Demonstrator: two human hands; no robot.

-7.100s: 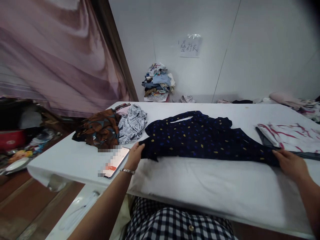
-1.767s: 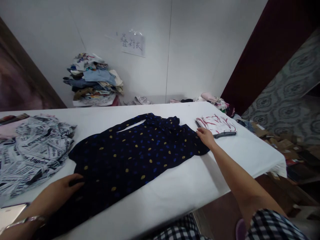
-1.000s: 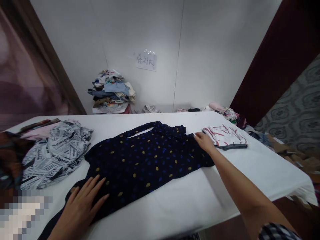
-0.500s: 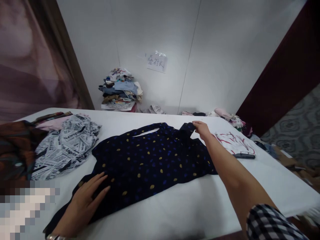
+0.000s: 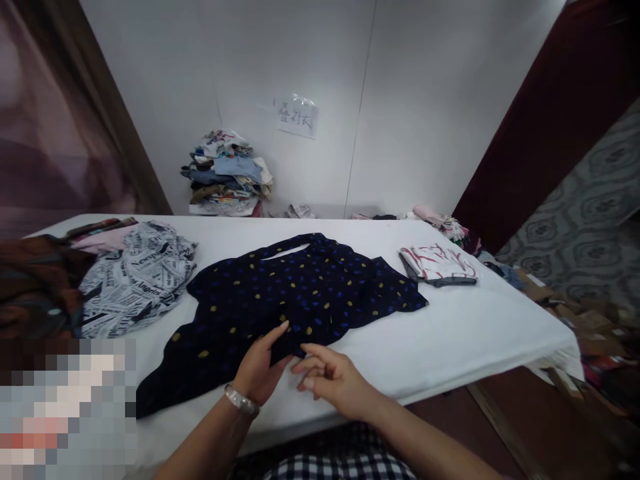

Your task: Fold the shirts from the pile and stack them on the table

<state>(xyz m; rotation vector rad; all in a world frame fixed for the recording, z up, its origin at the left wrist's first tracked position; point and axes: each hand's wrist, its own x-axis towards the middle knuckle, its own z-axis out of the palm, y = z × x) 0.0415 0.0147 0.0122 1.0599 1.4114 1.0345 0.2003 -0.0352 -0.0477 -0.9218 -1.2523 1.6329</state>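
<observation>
A navy blouse with yellow and blue spots lies spread across the white table, its neck opening toward the wall. At its near hem is my left hand, with a bracelet on the wrist; its thumb and fingers are apart, the thumb over the fabric. Close beside it, my right hand has loosely bent, parted fingers, the index fingertip near the hem. Neither hand shows a clear grip on the cloth, though the left fingertips are partly hidden.
A newspaper-print garment and a brown garment lie at the left. A folded white-and-red garment is at the right of the table. Stacked clothes stand by the wall, below a paper sign.
My right hand has left the blouse's far right part and come back to the near hem. My left hand has moved right from the lower left part. The view has shifted.
</observation>
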